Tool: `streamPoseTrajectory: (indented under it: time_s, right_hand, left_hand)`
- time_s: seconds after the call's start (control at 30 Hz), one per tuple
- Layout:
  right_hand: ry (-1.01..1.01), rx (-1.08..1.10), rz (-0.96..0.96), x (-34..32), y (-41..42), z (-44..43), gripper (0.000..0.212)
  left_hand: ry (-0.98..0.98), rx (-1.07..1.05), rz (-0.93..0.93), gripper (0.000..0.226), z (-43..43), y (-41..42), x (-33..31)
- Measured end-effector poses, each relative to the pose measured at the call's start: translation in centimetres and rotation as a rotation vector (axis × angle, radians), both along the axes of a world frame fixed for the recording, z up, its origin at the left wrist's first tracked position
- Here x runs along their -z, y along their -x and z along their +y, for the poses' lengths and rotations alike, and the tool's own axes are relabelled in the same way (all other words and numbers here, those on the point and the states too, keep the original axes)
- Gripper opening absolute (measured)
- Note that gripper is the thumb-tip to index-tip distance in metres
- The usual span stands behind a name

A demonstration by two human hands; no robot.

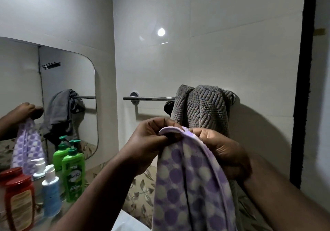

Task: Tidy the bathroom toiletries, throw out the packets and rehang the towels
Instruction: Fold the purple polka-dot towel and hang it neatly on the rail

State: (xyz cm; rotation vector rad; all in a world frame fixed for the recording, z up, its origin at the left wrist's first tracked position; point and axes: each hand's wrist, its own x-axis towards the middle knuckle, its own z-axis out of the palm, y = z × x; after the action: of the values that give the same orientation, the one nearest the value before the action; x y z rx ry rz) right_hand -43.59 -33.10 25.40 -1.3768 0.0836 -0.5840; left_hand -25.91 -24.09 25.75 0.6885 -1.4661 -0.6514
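Observation:
A purple towel with pale dots [192, 186] hangs down from both my hands in front of the wall. My left hand [151, 141] pinches its top edge on the left and my right hand [225, 152] grips the same edge on the right. Just behind them a grey ribbed towel [203, 107] is bunched over the right end of a chrome towel rail [148, 98]. The rail's left half is bare. Toiletries stand on the shelf at left: a green pump bottle [74, 171], a blue bottle with a white cap [50, 191] and a red jar [19, 198].
A rounded mirror [71, 80] on the left wall reflects the towels, my hand and the bottles. A dark door frame [301, 87] runs down the right side. Floral tiles [142, 191] line the lower wall, and a white basin edge [128, 221] shows at the bottom.

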Motion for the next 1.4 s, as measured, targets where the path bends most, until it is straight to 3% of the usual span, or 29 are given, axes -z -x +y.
streamPoseTrajectory:
  time_s: [0.07, 0.13, 0.2, 0.33, 0.4, 0.53, 0.63, 0.73, 0.83, 1.0, 1.13, 1.27, 1.4]
  right_hand:
    - [0.131, 0.196, 0.033, -0.1, 0.1, 0.0, 0.019]
    - [0.220, 0.430, -0.027, -0.2, -0.2, 0.1, 0.014]
    - [0.136, 0.590, -0.148, -0.1, -0.8, 0.0, 0.015]
    - [0.072, 0.860, -0.218, 0.6, -1.9, -0.8, 0.008]
    - [0.064, 0.799, -0.232, 0.7, -2.2, -0.6, 0.011]
    - [0.073, 0.588, -0.257, 0.5, -2.1, 0.6, 0.039]
    - [0.071, 0.480, -0.292, 0.3, -1.5, 0.7, 0.023]
    - [0.113, 0.420, -0.303, 0.3, -0.9, 0.6, 0.021]
    - [0.141, 0.373, -0.270, 0.2, -0.3, 0.7, 0.022]
    - [0.213, 0.457, -0.305, 0.7, -0.4, 0.4, 0.016]
    - [0.614, 0.603, -0.198, 2.2, 0.8, 0.2, 0.012]
    - [0.805, 0.621, 0.002, 6.8, 1.7, 0.2, 0.016]
    - [0.605, 0.706, -0.035, 10.8, 2.0, 1.8, 0.026]
  left_hand:
    - [0.027, -0.076, -0.022, 0.018, -0.2, 0.0, 0.5]
    - [0.068, -0.160, -0.015, 0.015, -0.6, -0.1, 1.1]
    - [0.127, -0.292, -0.031, 0.014, -1.0, -0.2, 1.8]
    - [0.169, -0.452, -0.287, 0.019, -1.6, 0.6, 2.4]
    - [0.122, -0.383, -0.262, 0.016, -1.7, 1.7, 2.1]
    - [0.121, -0.396, -0.156, 0.031, -2.2, 2.3, 1.8]
    - [0.178, -0.402, -0.116, 0.034, -2.6, 1.9, 1.6]
    - [0.113, -0.141, -0.022, 0.026, -2.5, 1.7, 1.1]
    - [0.093, -0.056, -0.057, 0.023, -2.2, 1.2, 0.6]
    - [0.033, -0.154, -0.116, 0.026, -1.7, 0.9, -0.6]
    - [0.009, -0.340, -0.210, 0.013, -1.7, 0.7, -1.6]
    - [0.052, -0.474, -0.201, 0.010, -1.6, 1.2, -2.1]
    - [0.096, -0.601, -0.307, 0.007, -1.3, 1.5, -2.4]
